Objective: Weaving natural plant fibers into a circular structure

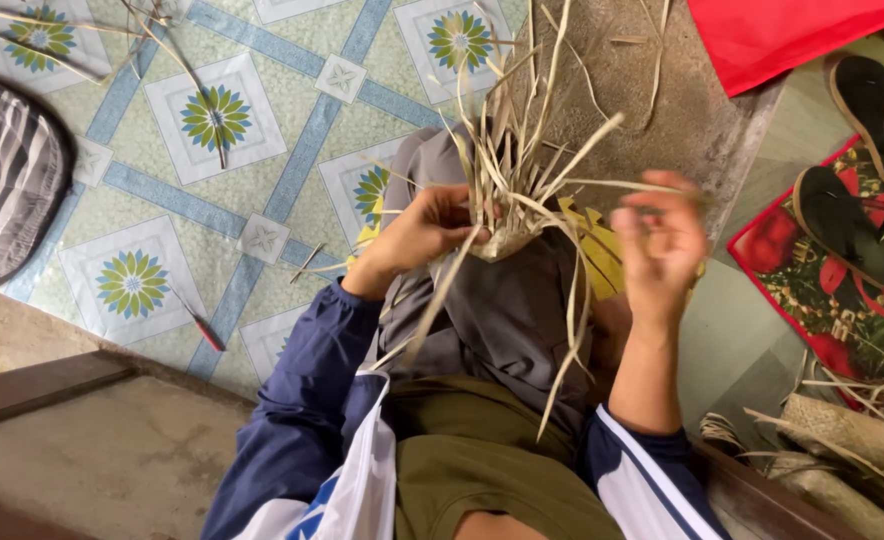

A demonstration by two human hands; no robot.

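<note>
Gripping the weave (502, 240) over the lap, the left hand (424, 232) is pinching its edge; the right hand (662, 245) is closing on one strip (612, 185); tugged sharply, that dry strip is likely snapping or loosening neighbours.

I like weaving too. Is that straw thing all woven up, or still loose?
Still loose. The woven piece is only a small base; long dry strips fan out unwoven above the left hand.

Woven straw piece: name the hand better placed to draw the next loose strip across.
Right, probably. The right hand already pinches a loose strip, while the left hand grips the woven straw piece, steadying it.
</note>
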